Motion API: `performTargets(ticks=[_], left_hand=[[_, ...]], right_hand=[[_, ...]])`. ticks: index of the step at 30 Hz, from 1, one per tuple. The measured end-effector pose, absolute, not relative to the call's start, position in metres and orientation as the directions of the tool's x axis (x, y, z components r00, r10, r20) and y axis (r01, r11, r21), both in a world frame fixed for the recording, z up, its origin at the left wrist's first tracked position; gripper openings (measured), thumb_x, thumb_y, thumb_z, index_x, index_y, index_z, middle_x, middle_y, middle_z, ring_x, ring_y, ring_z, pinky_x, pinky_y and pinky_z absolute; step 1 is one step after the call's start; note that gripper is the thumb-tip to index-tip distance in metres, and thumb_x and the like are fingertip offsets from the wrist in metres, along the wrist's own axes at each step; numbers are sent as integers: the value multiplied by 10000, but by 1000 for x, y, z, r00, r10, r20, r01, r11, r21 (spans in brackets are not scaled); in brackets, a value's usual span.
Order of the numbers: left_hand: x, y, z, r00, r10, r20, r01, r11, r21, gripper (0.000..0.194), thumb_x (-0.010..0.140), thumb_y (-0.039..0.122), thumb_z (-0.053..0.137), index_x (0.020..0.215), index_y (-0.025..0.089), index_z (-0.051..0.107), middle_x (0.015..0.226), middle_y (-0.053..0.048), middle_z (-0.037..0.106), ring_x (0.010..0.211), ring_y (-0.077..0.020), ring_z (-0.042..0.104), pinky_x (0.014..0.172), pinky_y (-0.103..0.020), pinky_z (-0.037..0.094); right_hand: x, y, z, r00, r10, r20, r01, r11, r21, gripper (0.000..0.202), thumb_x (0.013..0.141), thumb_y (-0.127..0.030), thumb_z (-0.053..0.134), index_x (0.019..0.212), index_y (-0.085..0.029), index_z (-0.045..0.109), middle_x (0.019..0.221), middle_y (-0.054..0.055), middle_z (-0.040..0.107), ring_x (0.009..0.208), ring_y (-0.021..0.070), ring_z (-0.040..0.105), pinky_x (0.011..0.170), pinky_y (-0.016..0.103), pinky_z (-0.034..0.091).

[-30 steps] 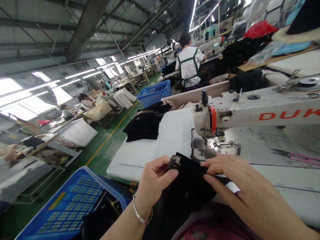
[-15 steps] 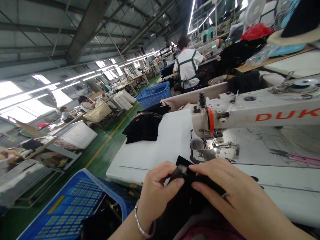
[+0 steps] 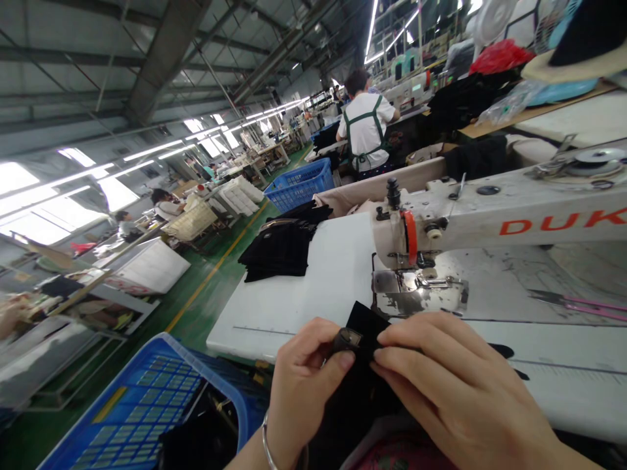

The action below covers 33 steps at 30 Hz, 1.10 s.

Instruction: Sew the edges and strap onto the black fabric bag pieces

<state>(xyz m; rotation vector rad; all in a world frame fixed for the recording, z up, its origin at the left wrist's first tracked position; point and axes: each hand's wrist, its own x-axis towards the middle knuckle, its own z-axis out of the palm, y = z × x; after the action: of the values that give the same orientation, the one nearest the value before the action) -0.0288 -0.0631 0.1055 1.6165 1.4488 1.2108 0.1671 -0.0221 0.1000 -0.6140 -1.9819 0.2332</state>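
The right hand [image 3: 450, 382] has moved nearer the left hand [image 3: 304, 378], both pinching the black fabric [image 3: 366, 324].

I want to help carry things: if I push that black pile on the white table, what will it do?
The black pile may slide apart, since its layers' edges look uneven. It likely won't roll: it lies flat and low on the white table.

The ceiling [image 3: 73, 81] was dark, with a broad beam [image 3: 161, 62] crossing it. Strip lights [image 3: 153, 150] extended in rows toward the far end. Bright windows [image 3: 118, 196] were located at the left. A yellow line [image 3: 215, 268] divided the green floor [image 3: 198, 320], with work tables [image 3: 130, 305] positioned beyond.
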Motion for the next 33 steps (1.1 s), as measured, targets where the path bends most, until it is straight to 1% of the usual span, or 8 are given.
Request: performTargets(ticks=[3, 6, 13, 19, 25, 28, 31, 33], left_hand=[[-28, -63, 106, -39, 974, 222, 408, -187, 894, 18, 856, 218, 683, 866, 211, 670, 821, 26, 599, 780, -108, 535, 720, -216, 415], [-26, -62, 106, -38, 977, 212, 407, -178, 896, 19, 858, 222, 678, 857, 206, 670, 814, 24, 600, 769, -107, 538, 710, -214, 419], [-21, -59, 107, -42, 985, 170, 314, -149, 938, 28, 843, 219, 686, 863, 198, 685, 814, 14, 602, 762, -106, 543, 695, -200, 430], [-19, -55, 107, -66, 993, 96, 234, -78, 969, 65, 830, 237, 687, 845, 174, 680, 793, 5, 590, 742, -108, 539, 677, -193, 437], [-17, -55, 105, -65, 997, 35, 203, -21, 979, 71, 824, 235, 691, 845, 168, 679, 790, 6, 619, 742, -106, 557, 688, -188, 445], [-25, -51, 117, -22, 998, -64, 192, 67, 979, 132, 831, 277, 691, 907, 169, 681, 820, -3, 661, 750, -111, 579, 691, -193, 457], [-43, -35, 143, 136, 966, -220, 270, 178, 946, 213, 826, 325, 698, 956, 158, 681, 854, -21, 688, 760, -125, 599, 693, -210, 464], [-56, -16, 155, 274, 905, -325, 381, 208, 901, 222, 821, 331, 694, 954, 154, 681, 868, -24, 693, 767, -133, 605, 700, -221, 459]], right_hand=[[165, -21, 100, -374, 525, 765, 342, 845, -412, 57, 900, -170, 597, 897, -196, 647, 956, 1, 669, 899, 168, 548, 848, 320, 429], [165, -20, 97, -400, 607, 687, 359, 793, -492, 41, 893, -180, 597, 861, -203, 605, 966, 5, 656, 922, 183, 551, 844, 343, 430], [170, -17, 99, -492, 812, 314, 325, 505, -799, 114, 918, -245, 524, 825, -271, 585, 893, -44, 648, 798, 144, 584, 683, 306, 449], [168, -12, 105, -473, 875, 102, 388, 311, -868, 108, 866, -267, 541, 758, -256, 539, 734, -59, 614, 659, 134, 567, 600, 302, 409], [172, -9, 104, -570, 813, 119, 387, 394, -833, 84, 903, -220, 501, 825, -245, 485, 763, -57, 579, 675, 117, 533, 597, 265, 389], [175, -8, 108, -638, 756, 150, 351, 458, -816, 107, 918, -189, 501, 824, -239, 492, 763, -59, 573, 676, 105, 521, 600, 245, 386], [174, -11, 113, -709, 659, 252, 197, 528, -826, 121, 932, -164, 493, 880, -247, 563, 816, -52, 604, 732, 91, 555, 661, 220, 426], [171, -13, 108, -760, 560, 329, 42, 548, -835, 220, 945, -132, 445, 1013, -268, 605, 941, -31, 643, 842, 85, 598, 744, 203, 463]])
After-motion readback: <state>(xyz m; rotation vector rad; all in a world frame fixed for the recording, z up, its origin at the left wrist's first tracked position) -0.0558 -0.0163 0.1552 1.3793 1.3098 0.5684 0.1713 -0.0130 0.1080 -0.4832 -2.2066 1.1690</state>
